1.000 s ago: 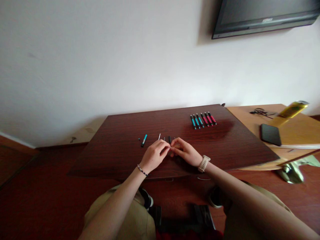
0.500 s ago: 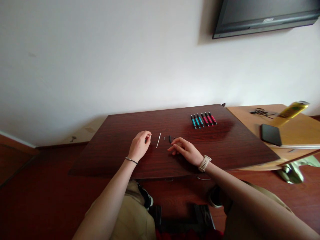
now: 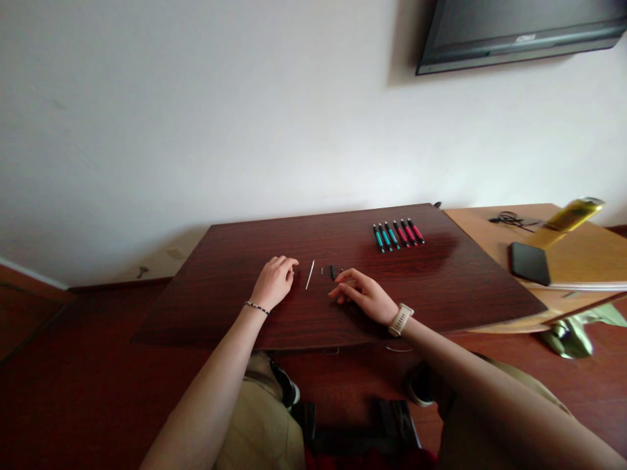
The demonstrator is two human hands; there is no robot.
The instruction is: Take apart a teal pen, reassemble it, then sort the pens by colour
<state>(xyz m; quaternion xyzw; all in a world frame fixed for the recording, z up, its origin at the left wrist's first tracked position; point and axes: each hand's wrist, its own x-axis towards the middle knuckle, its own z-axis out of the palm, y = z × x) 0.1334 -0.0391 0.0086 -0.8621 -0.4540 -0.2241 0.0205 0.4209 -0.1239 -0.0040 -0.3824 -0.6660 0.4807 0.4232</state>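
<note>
My left hand lies on the dark wooden table with its fingers curled down, over the spot where a teal pen barrel lay; the barrel is hidden under it. A thin white refill lies just right of its fingertips. Then come two small black pen parts. My right hand, with a pale watch on its wrist, rests beside those parts, thumb and fingers drawn loosely together. Whether it holds something is hidden. A row of several teal and red pens lies at the far right of the table.
A lighter wooden table adjoins on the right, with a black phone, a yellow bottle and a tangle of cable. A screen hangs on the white wall. My knees and dark shoes are below the table edge.
My hands were together at the table's middle; the left one moved left onto the teal barrel's place and settled lower. The right hand has stayed almost still.
</note>
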